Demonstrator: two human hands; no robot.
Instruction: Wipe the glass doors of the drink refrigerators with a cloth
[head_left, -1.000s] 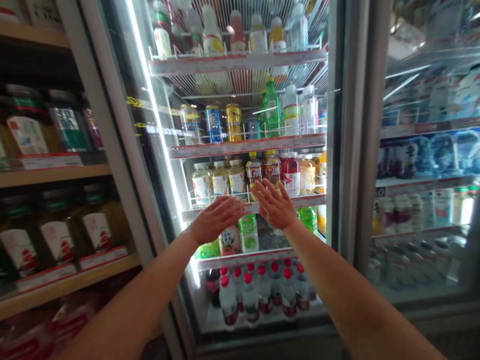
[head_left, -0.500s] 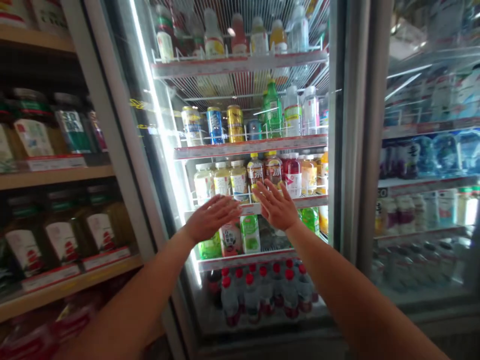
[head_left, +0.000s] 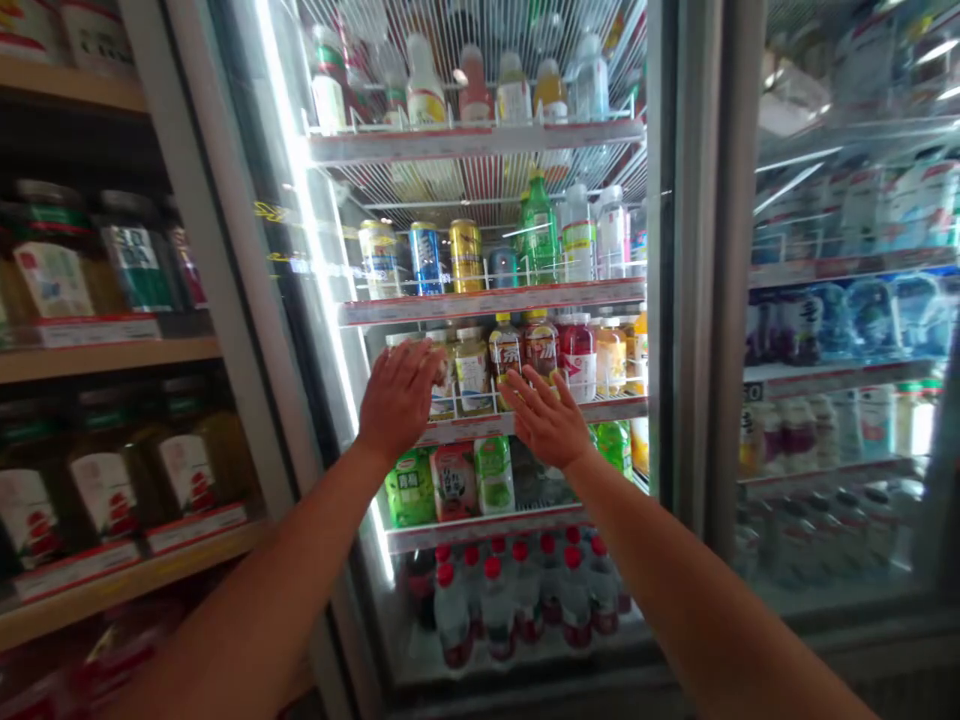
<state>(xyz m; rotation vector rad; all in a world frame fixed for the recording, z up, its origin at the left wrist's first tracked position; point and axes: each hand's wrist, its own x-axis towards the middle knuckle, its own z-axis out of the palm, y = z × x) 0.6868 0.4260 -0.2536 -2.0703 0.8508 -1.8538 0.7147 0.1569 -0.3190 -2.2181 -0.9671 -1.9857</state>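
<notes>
My left hand (head_left: 397, 395) is raised in front of the left end of the drinks cooler's middle shelf, fingers reaching up over the white-capped bottles (head_left: 472, 372). Whether its fingertips touch a bottle I cannot tell. To the right, my right hand (head_left: 551, 415) has its fingers spread and holds nothing. It hovers before the dark tea bottles (head_left: 505, 350) with yellow caps and partly covers their lower ends. Beside these stands a red bottle (head_left: 578, 355). Below the hands are a green carton (head_left: 494, 478), a pink pack (head_left: 453, 483) and a green pack (head_left: 410, 490).
Cans (head_left: 466, 255) and a green bottle (head_left: 539, 230) fill the shelf above. Red-capped bottles (head_left: 497, 605) stand at the bottom. A metal door frame (head_left: 701, 300) borders the right side. At the left, wooden shelves (head_left: 112, 355) carry large bottles.
My left hand has moved left and up, its fingers turning from pointing right to pointing upward near the white-capped bottles. My right hand stays spread in nearly the same place.
</notes>
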